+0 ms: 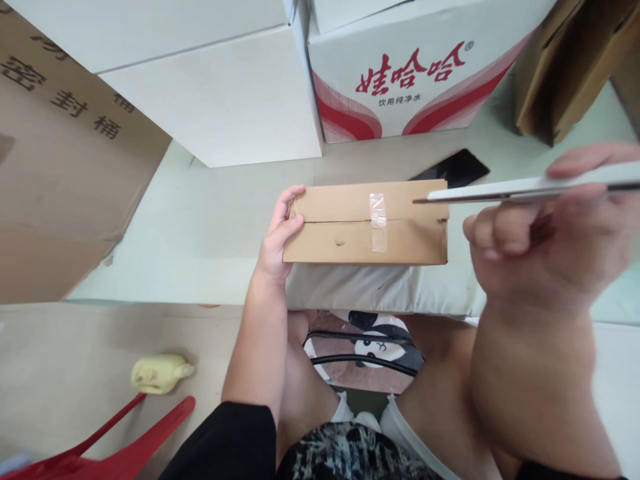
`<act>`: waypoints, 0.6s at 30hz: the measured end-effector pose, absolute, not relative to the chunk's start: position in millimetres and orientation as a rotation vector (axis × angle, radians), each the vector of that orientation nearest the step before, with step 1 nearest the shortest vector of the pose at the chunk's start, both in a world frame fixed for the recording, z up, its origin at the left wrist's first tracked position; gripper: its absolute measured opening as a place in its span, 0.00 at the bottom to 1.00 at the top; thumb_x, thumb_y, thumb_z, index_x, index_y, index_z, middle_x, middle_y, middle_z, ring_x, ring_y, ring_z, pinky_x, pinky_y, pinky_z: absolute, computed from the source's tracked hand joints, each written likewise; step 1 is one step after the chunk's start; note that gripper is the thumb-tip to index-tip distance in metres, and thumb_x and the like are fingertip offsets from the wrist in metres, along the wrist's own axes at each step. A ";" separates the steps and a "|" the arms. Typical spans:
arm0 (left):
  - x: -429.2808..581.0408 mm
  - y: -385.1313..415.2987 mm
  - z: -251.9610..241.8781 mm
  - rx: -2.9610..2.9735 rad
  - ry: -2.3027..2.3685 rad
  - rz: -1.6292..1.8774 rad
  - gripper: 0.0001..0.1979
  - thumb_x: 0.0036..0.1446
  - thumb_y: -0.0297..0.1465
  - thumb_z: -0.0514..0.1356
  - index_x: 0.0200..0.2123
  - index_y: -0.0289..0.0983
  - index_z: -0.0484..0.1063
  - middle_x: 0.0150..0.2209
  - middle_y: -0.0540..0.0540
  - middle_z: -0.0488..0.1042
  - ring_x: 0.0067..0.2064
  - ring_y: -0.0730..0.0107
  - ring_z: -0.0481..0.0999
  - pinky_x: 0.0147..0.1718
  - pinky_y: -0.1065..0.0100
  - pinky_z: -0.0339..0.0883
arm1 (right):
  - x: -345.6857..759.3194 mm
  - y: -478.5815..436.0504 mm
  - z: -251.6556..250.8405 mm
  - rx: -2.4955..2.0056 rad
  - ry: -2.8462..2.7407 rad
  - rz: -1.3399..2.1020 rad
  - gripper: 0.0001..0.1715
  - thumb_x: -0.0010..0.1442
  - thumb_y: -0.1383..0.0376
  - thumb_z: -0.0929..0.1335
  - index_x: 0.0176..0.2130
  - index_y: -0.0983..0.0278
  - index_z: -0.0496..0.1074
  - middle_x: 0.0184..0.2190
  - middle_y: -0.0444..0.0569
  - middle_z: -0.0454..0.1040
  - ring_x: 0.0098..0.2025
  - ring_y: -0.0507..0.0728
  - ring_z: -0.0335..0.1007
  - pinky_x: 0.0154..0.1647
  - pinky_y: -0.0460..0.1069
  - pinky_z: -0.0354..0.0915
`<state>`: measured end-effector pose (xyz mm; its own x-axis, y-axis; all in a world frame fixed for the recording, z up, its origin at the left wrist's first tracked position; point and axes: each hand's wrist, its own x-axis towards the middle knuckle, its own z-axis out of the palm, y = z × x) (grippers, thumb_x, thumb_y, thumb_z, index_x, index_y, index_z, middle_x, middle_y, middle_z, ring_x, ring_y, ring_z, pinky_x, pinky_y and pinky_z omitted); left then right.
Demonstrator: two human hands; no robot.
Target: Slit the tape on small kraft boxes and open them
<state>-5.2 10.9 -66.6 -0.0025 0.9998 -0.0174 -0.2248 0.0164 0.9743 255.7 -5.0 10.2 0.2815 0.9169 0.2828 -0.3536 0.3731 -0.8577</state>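
Note:
A small brown cardboard box [330, 241] has a strip of clear tape [379, 223] across its middle seam. My left hand [279, 233] grips the box by its left end, thumb on the near face. On the right, my right hand [550, 233] is closed around a long, thin, pale tool [530, 188] with a narrow dark tip. That tip points left and lies over the upper right part of the box; whether it touches the cardboard cannot be made out.
Behind the box lies a dark flat object [463, 168]. White cartons [225, 107], a red-and-white carton [420, 87] and brown cardboard [560, 67] line the back. A large brown carton [65, 173] stands left. A yellow bottle [159, 373] lies lower left.

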 end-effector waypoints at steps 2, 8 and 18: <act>-5.6 10.8 -66.9 1.033 1.046 1.295 0.26 0.50 0.45 0.70 0.52 0.48 0.72 0.59 0.47 0.73 0.65 0.46 0.69 0.62 0.54 0.66 | 254.2 -5.2 8.1 -0.810 -0.851 0.978 0.22 0.42 0.55 0.82 0.23 0.59 0.70 0.13 0.33 0.59 0.11 0.45 0.47 0.10 0.46 0.42; -5.6 10.2 -67.1 1.036 1.056 1.298 0.26 0.51 0.45 0.69 0.52 0.48 0.72 0.59 0.47 0.72 0.66 0.46 0.68 0.63 0.53 0.65 | 253.1 -10.8 0.6 -0.969 -0.953 0.999 0.25 0.55 0.41 0.74 0.27 0.60 0.81 0.14 0.42 0.67 0.16 0.50 0.60 0.16 0.48 0.49; -6.0 10.6 -67.3 1.032 1.056 1.286 0.27 0.50 0.46 0.69 0.53 0.48 0.72 0.59 0.46 0.71 0.65 0.45 0.68 0.61 0.53 0.66 | 255.4 -13.4 -9.4 -1.063 -1.106 1.030 0.10 0.52 0.58 0.78 0.28 0.60 0.79 0.14 0.41 0.72 0.13 0.50 0.64 0.11 0.44 0.58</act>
